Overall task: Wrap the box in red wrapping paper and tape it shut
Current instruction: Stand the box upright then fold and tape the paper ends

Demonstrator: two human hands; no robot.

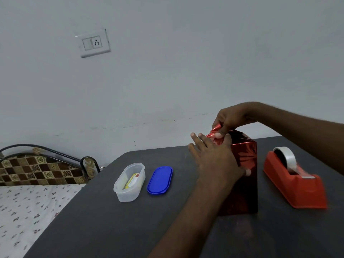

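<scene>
A box covered in shiny red wrapping paper (245, 164) stands upright on the dark table (111, 220). My left hand (214, 161) lies against the box's left side with straight fingers, its thumb on the front face. My right hand (229, 120) reaches from the right over the top and pinches a crumpled flap of red paper (216, 130) at the top left corner. A red tape dispenser (296, 183) with a clear tape roll sits on the table just right of the box.
Left of the box lie a blue oval lid (160, 180) and an open translucent container (129, 182) with a yellow packet inside. A bed with a flowered sheet (28, 211) borders the table's left edge. A wall socket (93, 43) is above.
</scene>
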